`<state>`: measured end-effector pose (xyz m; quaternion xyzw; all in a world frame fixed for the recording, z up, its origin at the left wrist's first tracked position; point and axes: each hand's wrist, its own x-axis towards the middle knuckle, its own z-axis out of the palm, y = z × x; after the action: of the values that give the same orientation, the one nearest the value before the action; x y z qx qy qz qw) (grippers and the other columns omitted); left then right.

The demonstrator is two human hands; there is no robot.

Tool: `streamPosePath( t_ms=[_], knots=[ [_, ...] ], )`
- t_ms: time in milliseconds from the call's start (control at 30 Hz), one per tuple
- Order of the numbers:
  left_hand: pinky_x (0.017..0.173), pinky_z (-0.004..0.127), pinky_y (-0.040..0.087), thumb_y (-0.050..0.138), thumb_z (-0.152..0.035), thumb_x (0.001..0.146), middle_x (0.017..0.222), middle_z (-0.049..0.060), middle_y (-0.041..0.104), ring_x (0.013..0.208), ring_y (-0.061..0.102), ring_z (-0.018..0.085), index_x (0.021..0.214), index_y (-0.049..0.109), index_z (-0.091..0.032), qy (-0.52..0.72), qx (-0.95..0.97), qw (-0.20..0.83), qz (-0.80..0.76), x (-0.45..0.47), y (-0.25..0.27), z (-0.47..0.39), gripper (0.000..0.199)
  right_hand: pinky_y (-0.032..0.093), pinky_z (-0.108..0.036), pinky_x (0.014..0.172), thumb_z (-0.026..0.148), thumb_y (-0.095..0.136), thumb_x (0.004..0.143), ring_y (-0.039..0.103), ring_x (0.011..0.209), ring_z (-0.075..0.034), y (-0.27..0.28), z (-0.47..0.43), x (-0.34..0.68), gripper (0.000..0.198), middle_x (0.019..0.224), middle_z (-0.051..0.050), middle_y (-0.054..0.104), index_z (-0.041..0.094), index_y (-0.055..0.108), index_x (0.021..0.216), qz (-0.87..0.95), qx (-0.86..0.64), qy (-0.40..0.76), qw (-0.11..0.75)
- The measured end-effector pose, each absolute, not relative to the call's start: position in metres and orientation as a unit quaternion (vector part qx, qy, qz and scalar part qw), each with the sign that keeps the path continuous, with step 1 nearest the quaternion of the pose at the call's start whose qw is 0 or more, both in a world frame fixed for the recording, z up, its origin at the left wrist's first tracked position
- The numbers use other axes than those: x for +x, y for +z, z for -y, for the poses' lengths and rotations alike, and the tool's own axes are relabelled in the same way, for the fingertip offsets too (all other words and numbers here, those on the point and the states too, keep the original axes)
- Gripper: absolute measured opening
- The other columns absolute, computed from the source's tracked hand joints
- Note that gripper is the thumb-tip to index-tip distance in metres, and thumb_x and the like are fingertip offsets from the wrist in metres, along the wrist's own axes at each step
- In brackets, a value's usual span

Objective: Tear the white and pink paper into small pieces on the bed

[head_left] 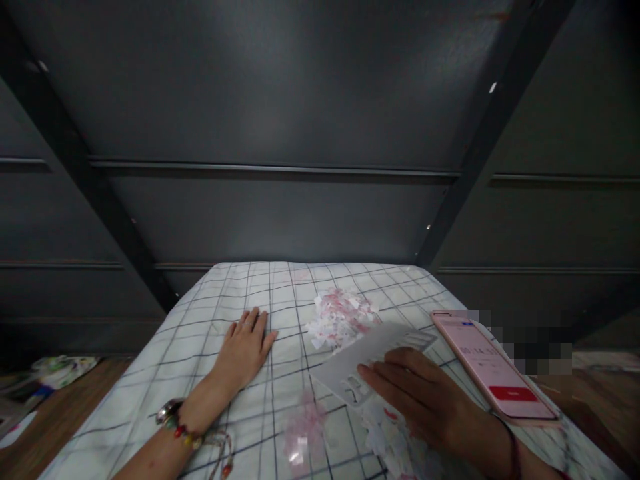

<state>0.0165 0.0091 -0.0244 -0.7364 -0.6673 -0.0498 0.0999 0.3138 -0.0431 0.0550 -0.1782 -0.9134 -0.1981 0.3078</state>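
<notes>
My left hand lies flat on the checked cloth, fingers apart and holding nothing. In my right hand is a thin pale grey sheet with rows of cut-out or printed shapes near its edges, tilted above the cloth. The thumb is hidden behind it. Just beyond the sheet lies a heap of small white and pink scraps, partly covered by it. More white scraps show beneath my right hand. Between my hands, nearer to me, rests a small pile of clear pinkish pieces.
A pink-cased phone with a running timer lies to the right of my right hand. Dark panels close off the far edge of the table. Items, including a green-and-white bag, sit on the wooden floor at left.
</notes>
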Motion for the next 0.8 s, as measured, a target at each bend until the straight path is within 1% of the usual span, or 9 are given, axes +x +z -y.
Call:
streamPosePath(
  t_ms=[167,333,400,500,633,800],
  knots=[
    [0.097,0.046,0.035,0.035,-0.039,0.091,0.133,0.019,0.045,0.124,0.039,0.031,0.126,0.046,-0.009,-0.069,-0.736,0.103,0.665,0.016,-0.025,-0.009,0.047,0.048,-0.027,0.073,0.009,0.03,0.091,0.057,0.078,-0.016,0.061,0.045,0.318,0.03,0.078,-0.006,0.066,0.01,0.058,0.102,0.919,-0.169,-0.191,0.3],
    [0.098,0.046,0.034,0.034,-0.039,0.091,0.133,0.019,0.045,0.124,0.039,0.031,0.125,0.046,-0.009,-0.082,-0.737,0.105,0.663,0.015,-0.028,-0.009,0.047,0.05,-0.03,0.072,0.007,0.031,0.089,0.056,0.081,-0.016,0.057,0.045,0.323,0.033,0.082,-0.006,0.066,0.01,0.055,0.11,0.906,-0.193,-0.214,0.309],
    [0.097,0.046,0.035,0.034,-0.04,0.091,0.132,0.018,0.046,0.124,0.039,0.03,0.125,0.046,-0.011,-0.086,-0.737,0.101,0.663,0.015,-0.028,-0.009,0.046,0.05,-0.029,0.073,0.007,0.031,0.089,0.056,0.082,-0.017,0.054,0.045,0.322,0.033,0.083,-0.007,0.066,0.009,0.056,0.11,0.907,-0.198,-0.214,0.305],
    [0.098,0.046,0.034,0.034,-0.039,0.091,0.133,0.019,0.045,0.125,0.038,0.031,0.126,0.046,-0.009,-0.081,-0.735,0.09,0.667,0.015,-0.027,-0.009,0.048,0.049,-0.027,0.073,0.008,0.03,0.091,0.056,0.08,-0.016,0.052,0.044,0.316,0.031,0.082,-0.007,0.066,0.009,0.057,0.106,0.916,-0.172,-0.191,0.307],
    [0.099,0.045,0.033,0.034,-0.04,0.091,0.136,0.019,0.041,0.126,0.036,0.031,0.128,0.044,-0.007,-0.067,-0.735,0.077,0.67,0.017,-0.023,-0.008,0.05,0.049,-0.027,0.075,0.009,0.03,0.092,0.056,0.082,-0.015,0.05,0.046,0.309,0.031,0.085,-0.006,0.066,0.011,0.057,0.107,0.921,-0.17,-0.175,0.303],
    [0.1,0.047,0.032,0.034,-0.039,0.091,0.136,0.02,0.041,0.126,0.035,0.032,0.128,0.042,-0.006,-0.07,-0.734,0.068,0.672,0.017,-0.023,-0.008,0.05,0.049,-0.027,0.075,0.006,0.031,0.09,0.055,0.081,-0.015,0.047,0.048,0.311,0.031,0.082,-0.005,0.066,0.011,0.058,0.106,0.926,-0.147,-0.159,0.31]
  ],
)
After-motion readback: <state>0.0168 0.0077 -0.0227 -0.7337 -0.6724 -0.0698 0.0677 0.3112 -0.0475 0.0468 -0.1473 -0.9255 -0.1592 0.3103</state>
